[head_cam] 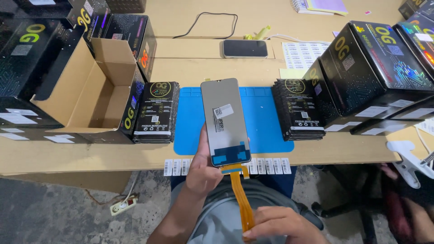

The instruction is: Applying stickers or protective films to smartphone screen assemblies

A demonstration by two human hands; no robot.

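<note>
Glass phone screen panel [225,121] held upright over lap, front of blue mat [266,122].
Thin, light, stiff but likely fragile; best held by edges, as left hand [204,168] does w/ fingers closed round lower left side. Orange flex cable [240,194] hangs soft from bottom; right hand [279,224] pinches its end. 2 stacks of black packets [156,113] flank mat.

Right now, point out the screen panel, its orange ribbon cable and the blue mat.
screen panel [224,118], head view, middle of its grey back.
orange ribbon cable [241,195], head view, mid-length of the strip.
blue mat [266,121], head view, bare right part.
</note>
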